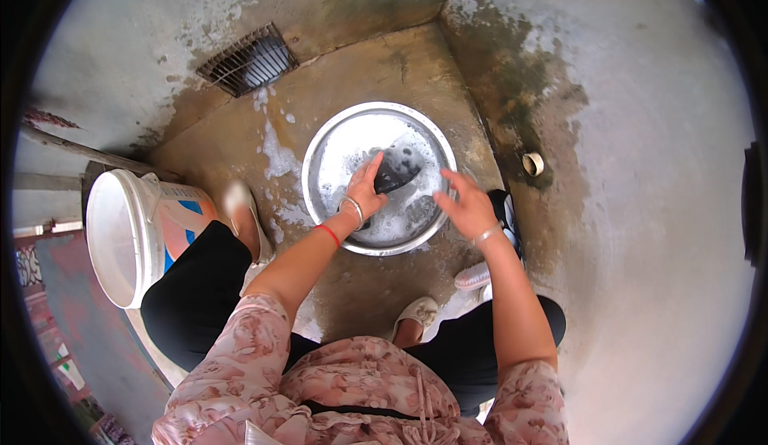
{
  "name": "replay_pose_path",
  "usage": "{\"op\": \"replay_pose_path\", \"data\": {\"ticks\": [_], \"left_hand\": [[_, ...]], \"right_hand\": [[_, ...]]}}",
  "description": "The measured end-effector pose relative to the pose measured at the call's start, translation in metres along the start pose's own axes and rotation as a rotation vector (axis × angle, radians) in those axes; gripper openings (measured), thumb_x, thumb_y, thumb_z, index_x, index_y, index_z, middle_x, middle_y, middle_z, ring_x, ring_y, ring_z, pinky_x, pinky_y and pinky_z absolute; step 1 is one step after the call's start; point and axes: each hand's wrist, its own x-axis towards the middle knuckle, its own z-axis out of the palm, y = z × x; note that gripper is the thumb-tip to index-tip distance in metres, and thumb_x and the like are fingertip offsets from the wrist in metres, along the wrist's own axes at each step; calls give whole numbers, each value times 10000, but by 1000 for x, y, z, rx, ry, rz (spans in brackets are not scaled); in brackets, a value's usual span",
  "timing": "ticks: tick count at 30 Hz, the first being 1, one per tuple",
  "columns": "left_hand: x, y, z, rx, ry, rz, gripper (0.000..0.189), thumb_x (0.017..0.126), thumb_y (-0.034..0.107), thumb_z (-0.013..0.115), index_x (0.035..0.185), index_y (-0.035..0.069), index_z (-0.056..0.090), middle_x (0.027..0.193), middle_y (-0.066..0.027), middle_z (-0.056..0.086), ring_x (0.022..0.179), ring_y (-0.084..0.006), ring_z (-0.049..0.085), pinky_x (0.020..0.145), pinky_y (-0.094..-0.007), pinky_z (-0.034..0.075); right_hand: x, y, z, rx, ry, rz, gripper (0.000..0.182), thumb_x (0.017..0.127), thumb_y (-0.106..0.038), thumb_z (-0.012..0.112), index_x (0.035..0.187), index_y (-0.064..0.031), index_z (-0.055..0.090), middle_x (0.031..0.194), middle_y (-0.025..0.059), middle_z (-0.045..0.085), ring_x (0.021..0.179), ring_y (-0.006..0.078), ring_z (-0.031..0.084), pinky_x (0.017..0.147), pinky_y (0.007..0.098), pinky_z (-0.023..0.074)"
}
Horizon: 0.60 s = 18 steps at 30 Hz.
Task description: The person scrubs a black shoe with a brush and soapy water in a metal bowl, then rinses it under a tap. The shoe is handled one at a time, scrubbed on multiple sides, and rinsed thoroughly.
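Observation:
A round metal basin [379,248] sits on the wet floor before me, holding sudsy water. Inside it, a dark item [396,172] lies partly under the foam, its kind unclear. My left hand [366,190] is over the basin against this item, fingers extended and thumb spread; whether it grips the item is hidden. My right hand [468,202] is above the basin's right rim, its fingers apart with nothing between them. Just beyond that hand stands a black and white object [509,220], partly covered by the wrist. Near my right forearm lies a pink and white item [473,277], perhaps a brush.
To the left, a white plastic bucket [117,238] with a coloured print stands beside my leg. A metal grate [249,58] covers a wall opening ahead. A short pipe end [533,164] juts from the right wall. Foam [279,154] streaks the concrete floor [366,73].

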Motion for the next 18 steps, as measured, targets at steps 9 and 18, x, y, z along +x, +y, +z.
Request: {"op": "replay_pose_path", "data": {"ticks": [9, 18], "left_hand": [[-33, 111, -90, -210, 1, 277, 824, 629, 99, 637, 1377, 22, 300, 1318, -216, 402, 1226, -350, 405, 1029, -338, 331], [-42, 156, -139, -938, -209, 32, 661, 919, 491, 407, 1345, -11, 348, 1298, -91, 462, 1182, -151, 420, 995, -278, 301]], "right_hand": [[75, -46, 23, 1714, 252, 342, 595, 871, -533, 383, 1054, -5, 585, 1026, 167, 624, 952, 319, 586, 869, 404, 435], [63, -148, -4, 2030, 43, 41, 493, 836, -486, 304, 609, -65, 423, 552, 95, 428, 528, 244, 415, 544, 377, 361]]}}
